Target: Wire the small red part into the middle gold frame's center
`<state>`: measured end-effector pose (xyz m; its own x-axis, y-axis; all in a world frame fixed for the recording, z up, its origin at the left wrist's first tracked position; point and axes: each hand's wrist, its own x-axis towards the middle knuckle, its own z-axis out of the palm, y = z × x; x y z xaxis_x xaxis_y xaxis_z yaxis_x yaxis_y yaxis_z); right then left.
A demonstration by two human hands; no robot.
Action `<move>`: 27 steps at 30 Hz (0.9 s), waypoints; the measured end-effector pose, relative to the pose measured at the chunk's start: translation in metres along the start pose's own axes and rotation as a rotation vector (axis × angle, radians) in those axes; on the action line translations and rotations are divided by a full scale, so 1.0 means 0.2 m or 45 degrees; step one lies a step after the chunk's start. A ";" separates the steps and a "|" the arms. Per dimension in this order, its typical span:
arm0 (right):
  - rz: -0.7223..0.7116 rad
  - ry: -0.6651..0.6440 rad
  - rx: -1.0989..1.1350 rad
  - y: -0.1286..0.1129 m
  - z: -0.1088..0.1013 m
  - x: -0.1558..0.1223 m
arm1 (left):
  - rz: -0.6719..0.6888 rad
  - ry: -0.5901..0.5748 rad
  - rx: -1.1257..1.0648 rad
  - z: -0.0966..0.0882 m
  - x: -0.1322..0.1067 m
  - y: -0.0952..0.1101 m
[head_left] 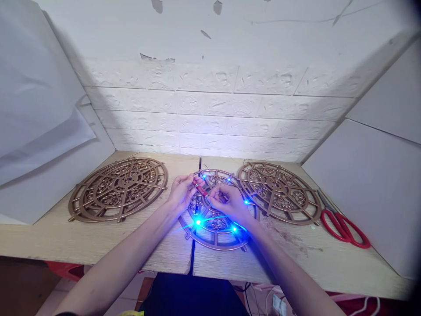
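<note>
My left hand [181,192] and my right hand [228,202] meet over a round bronze openwork disc [215,232] in the middle of the wooden bench. Both are closed in a pinch around a small red tube-like piece [201,190] held between them. A thin wire string of lit blue LEDs [198,222] runs around that disc, with lights glowing near my fingers and below my wrists.
Two more bronze openwork discs lie flat, one at the left [119,189] and one at the right [279,191]. Red-handled scissors [344,226] lie at the right. A white brick-pattern wall [210,114] and white side panels enclose the bench [98,239].
</note>
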<state>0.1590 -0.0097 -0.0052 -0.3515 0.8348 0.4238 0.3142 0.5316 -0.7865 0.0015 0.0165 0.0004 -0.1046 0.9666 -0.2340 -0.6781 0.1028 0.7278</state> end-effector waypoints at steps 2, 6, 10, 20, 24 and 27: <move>0.010 0.014 -0.020 0.01 0.01 0.00 | 0.062 -0.023 0.016 -0.01 0.00 -0.01; 0.066 -0.062 0.068 0.01 -0.02 0.01 | 0.111 -0.088 0.090 -0.03 0.02 -0.01; 0.036 0.128 0.248 0.00 -0.14 0.02 | 0.153 -0.072 0.144 -0.03 0.03 0.02; 0.134 0.254 -0.214 0.14 -0.27 0.03 | 0.396 -0.132 0.584 -0.04 0.04 0.09; 0.074 -0.025 -0.396 0.14 -0.20 0.03 | 0.492 -0.272 0.974 -0.07 0.05 0.06; 0.121 -0.063 -0.500 0.13 -0.14 0.03 | 0.631 -0.351 1.222 -0.07 0.03 0.05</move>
<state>0.1897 0.0128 -0.0110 -0.3434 0.8801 0.3278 0.6568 0.4745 -0.5861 -0.0172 0.0199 -0.0028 0.0380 0.9578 0.2849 0.2503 -0.2852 0.9252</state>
